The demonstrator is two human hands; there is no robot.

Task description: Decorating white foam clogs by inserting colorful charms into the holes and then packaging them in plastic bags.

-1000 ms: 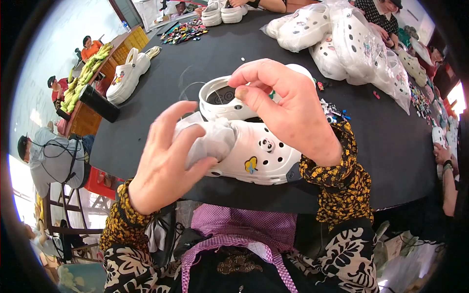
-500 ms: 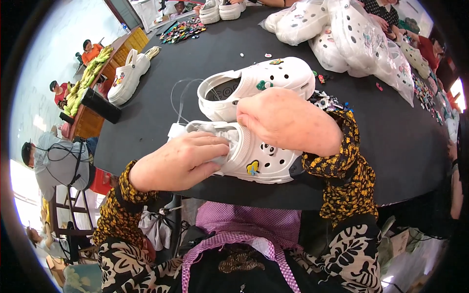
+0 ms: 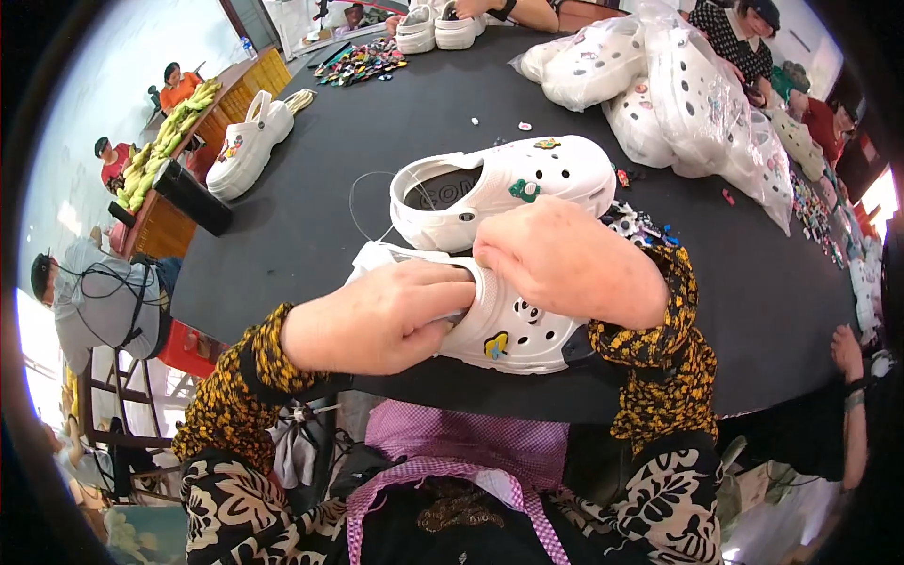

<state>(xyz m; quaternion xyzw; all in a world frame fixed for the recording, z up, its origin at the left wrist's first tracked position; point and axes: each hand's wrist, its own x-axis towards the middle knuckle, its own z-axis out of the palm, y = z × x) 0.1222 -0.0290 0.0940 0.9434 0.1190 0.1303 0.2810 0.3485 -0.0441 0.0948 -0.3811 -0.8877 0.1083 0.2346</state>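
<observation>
A white clog [image 3: 539, 356] lies nearest to me, toe to the right, with a yellow charm [image 3: 495, 345] and a panda charm [image 3: 527, 311] on its upper. My left hand [image 3: 377, 315] reaches into its foot opening with curled fingers; the fingertips are hidden inside. My right hand [image 3: 565, 264] is closed over the clog's upper at the opening's rim, its thumb and fingers pinched there. Just beyond lies a second white clog [image 3: 589, 184] with green and yellow charms. A clear plastic loop [image 3: 355, 193] arches beside the two heels.
Bagged white clogs [image 3: 673, 94] are piled at the far right of the black table [image 3: 282, 235]. Colourful charms [image 3: 358, 64] are heaped at the back, others [image 3: 631, 226] beyond my right hand. Another clog [image 3: 250, 151] and a black cylinder [image 3: 193, 198] stand left. People sit around.
My left hand has moved right and deeper into the near clog's opening; the crumpled pale material seen there is now covered. My right hand keeps its hold. The whole view has shifted slightly.
</observation>
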